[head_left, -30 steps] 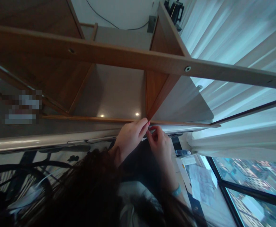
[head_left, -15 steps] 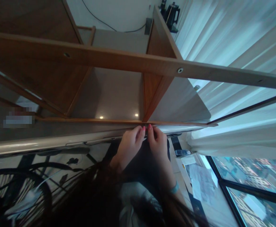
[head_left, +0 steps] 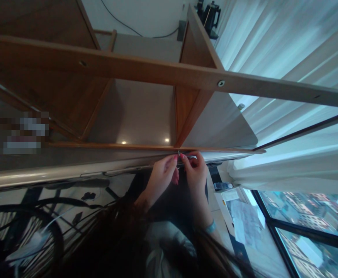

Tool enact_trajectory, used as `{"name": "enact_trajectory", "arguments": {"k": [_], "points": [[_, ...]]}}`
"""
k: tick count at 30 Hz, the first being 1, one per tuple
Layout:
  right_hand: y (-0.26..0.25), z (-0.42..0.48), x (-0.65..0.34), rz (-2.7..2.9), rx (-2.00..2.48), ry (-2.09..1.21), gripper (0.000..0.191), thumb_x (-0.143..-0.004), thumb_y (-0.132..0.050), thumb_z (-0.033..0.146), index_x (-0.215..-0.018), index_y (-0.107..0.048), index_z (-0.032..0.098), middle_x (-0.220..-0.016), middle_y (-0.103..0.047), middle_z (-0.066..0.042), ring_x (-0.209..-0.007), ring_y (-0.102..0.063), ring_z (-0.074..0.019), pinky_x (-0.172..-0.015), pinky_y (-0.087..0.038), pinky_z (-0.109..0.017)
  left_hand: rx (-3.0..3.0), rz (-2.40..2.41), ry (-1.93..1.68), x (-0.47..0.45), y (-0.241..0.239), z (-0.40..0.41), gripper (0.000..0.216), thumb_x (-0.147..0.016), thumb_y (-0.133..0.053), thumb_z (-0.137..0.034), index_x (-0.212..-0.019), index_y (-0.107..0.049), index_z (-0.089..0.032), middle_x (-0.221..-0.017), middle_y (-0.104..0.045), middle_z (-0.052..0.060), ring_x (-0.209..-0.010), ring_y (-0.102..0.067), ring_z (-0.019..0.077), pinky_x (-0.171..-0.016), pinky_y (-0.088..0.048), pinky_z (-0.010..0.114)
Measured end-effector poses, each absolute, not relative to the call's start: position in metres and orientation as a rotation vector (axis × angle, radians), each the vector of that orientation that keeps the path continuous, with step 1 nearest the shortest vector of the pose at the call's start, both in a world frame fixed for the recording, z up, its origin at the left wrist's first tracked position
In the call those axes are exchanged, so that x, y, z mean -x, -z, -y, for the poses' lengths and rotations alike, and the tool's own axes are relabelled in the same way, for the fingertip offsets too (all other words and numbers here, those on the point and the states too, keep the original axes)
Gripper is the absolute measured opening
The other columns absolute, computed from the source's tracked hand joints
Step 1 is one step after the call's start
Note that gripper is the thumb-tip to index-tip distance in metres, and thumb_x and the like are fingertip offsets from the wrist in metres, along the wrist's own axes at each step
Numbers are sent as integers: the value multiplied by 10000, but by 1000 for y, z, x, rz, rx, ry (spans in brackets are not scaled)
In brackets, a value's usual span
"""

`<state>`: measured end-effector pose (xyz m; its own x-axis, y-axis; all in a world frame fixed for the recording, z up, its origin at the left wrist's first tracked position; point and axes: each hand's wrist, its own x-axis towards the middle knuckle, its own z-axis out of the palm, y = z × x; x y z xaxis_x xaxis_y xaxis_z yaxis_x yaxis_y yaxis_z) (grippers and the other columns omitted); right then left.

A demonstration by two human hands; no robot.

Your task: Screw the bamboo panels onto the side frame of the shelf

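A small metal screw (head_left: 179, 153) stands out from the lower wooden rail (head_left: 134, 145), just under the foot of an upright wooden panel (head_left: 190, 116). My left hand (head_left: 160, 175) is closed from the left, its thumb and finger pinched close against the screw. From the right, my right hand (head_left: 197, 173) has its thumb and forefinger at the same screw, the other fingers curled. The fingertips partly cover the screw, so its full length is hidden. Above my hands runs the upper wooden bar (head_left: 151, 72) of the frame, with a bolt head (head_left: 221, 83) set in it.
The wooden frame rests on a grey tabletop (head_left: 145, 112) with a rounded right corner. A black kettle (head_left: 211, 17) stands at the back. White curtains (head_left: 276, 46) hang on the right above a window (head_left: 310, 216). A black round chair (head_left: 24, 231) is at lower left.
My right hand has shifted slightly right, its fingers opening out a little, and the screw now shows between the fingertips. My left hand's lower fingers have loosened downward.
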<state>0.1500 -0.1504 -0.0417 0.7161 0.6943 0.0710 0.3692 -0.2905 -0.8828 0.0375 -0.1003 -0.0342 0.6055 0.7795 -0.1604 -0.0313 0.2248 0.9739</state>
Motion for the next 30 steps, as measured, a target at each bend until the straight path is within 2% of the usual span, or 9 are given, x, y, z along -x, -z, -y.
{"name": "enact_trajectory", "arguments": {"k": [4,10,16,21,27,30], "points": [[41,155,-153,1134,2273,-14,446,-841,-491,625,-717,-648,226,-599,-640,14,-533,-536,-111,-537,-245,-236,-1211,-727,-645,-41,36,99,470,-888,-466,-519,-1001,-606,-84,-504,-529,-41,-391,-513,85,-387,-458,184],[46,156,-150,1291,2374,207,521,-929,-352,579,-755,-690,223,-574,-649,-22,-494,-509,-107,-527,-188,-251,-1092,-686,-649,-44,41,100,551,-852,-486,-575,-1060,-616,-82,-453,-491,-60,-345,-452,81,-345,-407,184],[49,156,-150,1341,2304,214,504,-953,-348,522,-715,-652,199,-574,-634,-18,-510,-521,-103,-526,-210,-245,-1018,-700,-695,-51,37,100,536,-838,-528,-571,-1033,-651,-87,-418,-426,-81,-338,-394,62,-363,-360,175],[55,162,-150,1425,2214,141,397,-986,-327,386,-788,-612,193,-641,-640,-17,-584,-560,-124,-581,-288,-241,-1024,-710,-732,-55,37,101,524,-826,-539,-587,-971,-657,-98,-406,-438,-78,-329,-412,70,-362,-362,183],[67,172,-149,1352,2103,115,283,-956,-411,376,-961,-616,180,-740,-654,-44,-670,-576,-161,-662,-384,-265,-1050,-734,-731,-53,41,102,502,-846,-519,-580,-957,-653,-110,-423,-439,-77,-340,-426,66,-365,-369,173],[71,172,-148,1311,2052,114,263,-945,-439,359,-987,-619,172,-756,-654,-48,-677,-571,-159,-685,-411,-278,-1052,-733,-738,-53,41,102,500,-848,-517,-580,-953,-653,-110,-426,-444,-76,-340,-431,65,-366,-367,171]]}}
